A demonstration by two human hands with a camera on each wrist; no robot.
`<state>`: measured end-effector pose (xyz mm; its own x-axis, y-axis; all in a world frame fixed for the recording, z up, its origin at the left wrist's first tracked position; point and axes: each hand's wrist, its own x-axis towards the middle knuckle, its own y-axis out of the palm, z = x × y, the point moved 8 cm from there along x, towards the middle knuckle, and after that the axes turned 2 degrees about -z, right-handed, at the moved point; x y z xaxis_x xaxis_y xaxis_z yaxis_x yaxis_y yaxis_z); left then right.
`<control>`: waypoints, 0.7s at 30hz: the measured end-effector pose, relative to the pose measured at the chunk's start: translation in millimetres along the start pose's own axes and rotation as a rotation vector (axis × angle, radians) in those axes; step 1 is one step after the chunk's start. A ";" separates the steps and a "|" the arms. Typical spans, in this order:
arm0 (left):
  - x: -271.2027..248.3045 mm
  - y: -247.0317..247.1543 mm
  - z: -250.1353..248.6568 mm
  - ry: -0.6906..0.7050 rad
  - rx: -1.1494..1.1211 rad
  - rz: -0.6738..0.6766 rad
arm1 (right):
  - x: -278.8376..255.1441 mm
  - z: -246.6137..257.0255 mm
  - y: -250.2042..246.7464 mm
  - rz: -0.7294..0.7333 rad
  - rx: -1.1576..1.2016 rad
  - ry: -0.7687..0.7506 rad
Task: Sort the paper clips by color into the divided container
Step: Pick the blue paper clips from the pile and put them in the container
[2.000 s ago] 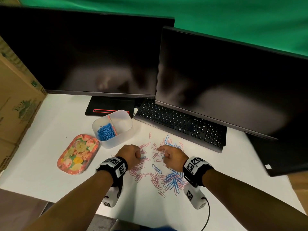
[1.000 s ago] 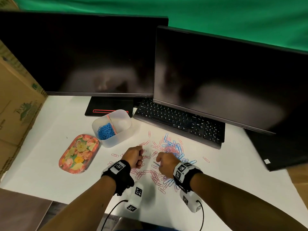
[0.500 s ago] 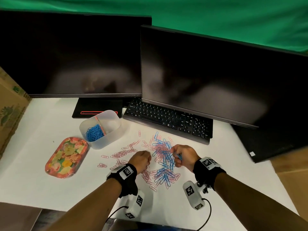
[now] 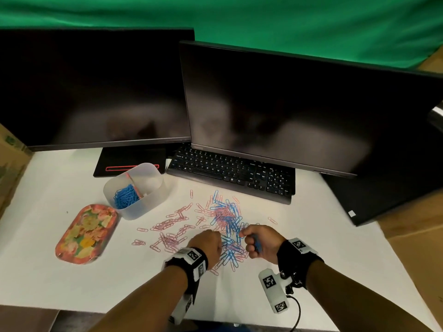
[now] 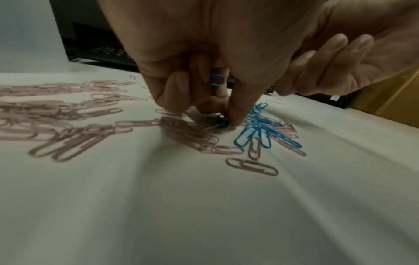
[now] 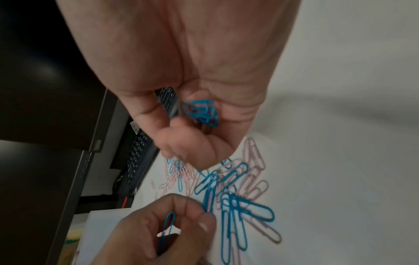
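Observation:
Blue and pink paper clips (image 4: 227, 216) lie mixed in a pile on the white table, with mostly pink clips (image 4: 172, 226) spread to its left. My left hand (image 4: 215, 238) is curled at the pile's near edge and holds blue clips (image 5: 217, 81) in its fingers while its fingertips (image 5: 233, 123) touch the pile. Just to its right, my right hand (image 4: 244, 238) grips a bunch of blue clips (image 6: 200, 113) in its palm. The translucent divided container (image 4: 143, 207) stands at the back left, with blue clips (image 4: 125, 198) in its left compartment.
A flowered oval tray (image 4: 84, 233) lies left of the container. A black keyboard (image 4: 232, 176) and two dark monitors (image 4: 287, 111) stand behind the pile. A cardboard box (image 4: 9, 159) borders the table's left side.
Both hands have stayed curled over the pile. My right hand has shifted from the pile's middle to its near right side, and the left has drawn closer to it.

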<state>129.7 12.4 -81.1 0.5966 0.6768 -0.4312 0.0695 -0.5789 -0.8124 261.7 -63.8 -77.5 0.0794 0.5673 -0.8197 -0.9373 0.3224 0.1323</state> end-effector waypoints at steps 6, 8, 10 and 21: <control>0.1 -11.0 8.0 -0.012 -0.107 -0.100 | -3.3 12.6 2.8 -0.212 -0.949 -0.334; 0.5 -13.9 9.2 -0.012 -0.165 -0.123 | -5.9 8.5 12.6 -0.261 -1.169 -0.404; 0.6 -13.7 10.1 -0.025 -0.169 -0.115 | -4.0 4.8 19.6 -0.290 -1.277 -0.434; 3.1 -16.4 13.5 -0.067 -0.172 -0.128 | 8.7 13.1 16.8 -0.278 -1.184 -0.500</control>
<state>119.6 30.1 -74.4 0.5205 0.7749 -0.3587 0.2802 -0.5518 -0.7855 251.1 -43.5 -75.1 0.1934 0.8902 -0.4126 -0.5767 -0.2371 -0.7818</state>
